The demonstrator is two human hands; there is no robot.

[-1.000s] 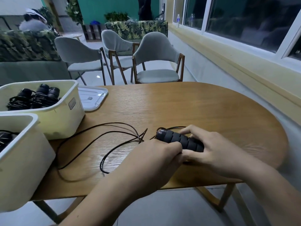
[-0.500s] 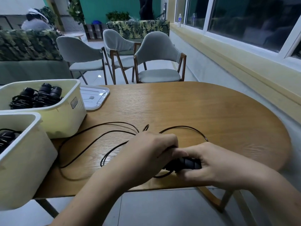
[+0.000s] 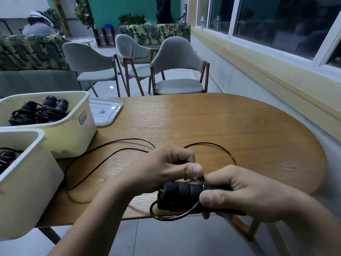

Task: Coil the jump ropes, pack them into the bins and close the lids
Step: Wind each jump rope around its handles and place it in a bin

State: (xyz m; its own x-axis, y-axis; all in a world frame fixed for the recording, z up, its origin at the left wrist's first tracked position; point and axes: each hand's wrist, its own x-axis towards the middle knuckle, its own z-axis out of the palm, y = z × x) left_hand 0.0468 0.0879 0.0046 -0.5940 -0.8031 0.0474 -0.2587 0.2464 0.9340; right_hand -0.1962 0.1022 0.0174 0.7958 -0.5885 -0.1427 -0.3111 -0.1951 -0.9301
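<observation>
Head view: at left two open bins (image 3: 72, 133) hold coiled ropes (image 3: 41, 112), loose black cord (image 3: 103, 159) loops over the worktop (image 3: 239, 135), your left hand (image 3: 162, 170) pinches it, and your right hand (image 3: 245, 196) grips both handles (image 3: 180, 195) at the near edge.

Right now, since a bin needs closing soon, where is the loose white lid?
In the head view, the white lid lies flat at the left of the table, just right of the far bin.
</observation>
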